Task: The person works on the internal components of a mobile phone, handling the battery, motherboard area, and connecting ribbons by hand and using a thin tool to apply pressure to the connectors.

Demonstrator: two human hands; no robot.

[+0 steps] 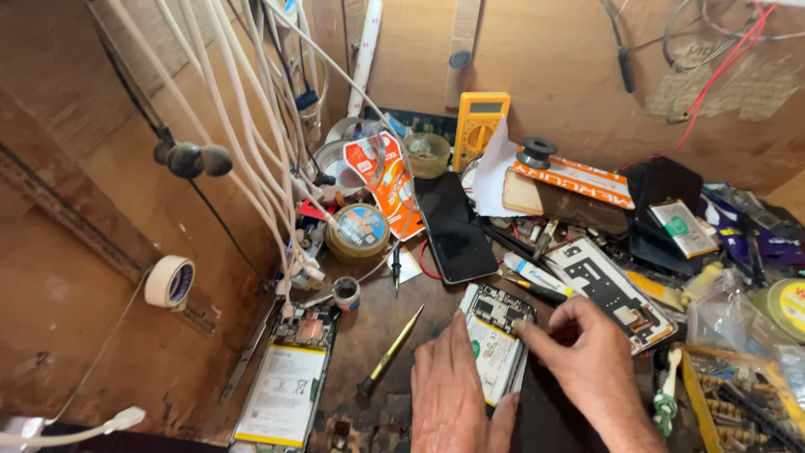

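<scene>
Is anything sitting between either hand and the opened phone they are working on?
Nothing visible does. The left hand lies on the opened phone, over its lower left side, and the right hand has fingertips at its upper right edge. The screwdriver lies to the left, apart from both hands.

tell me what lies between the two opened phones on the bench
A yellow-handled screwdriver lies slanted on the bare wood between the left opened phone and the one under the hands, in the head view.
</scene>
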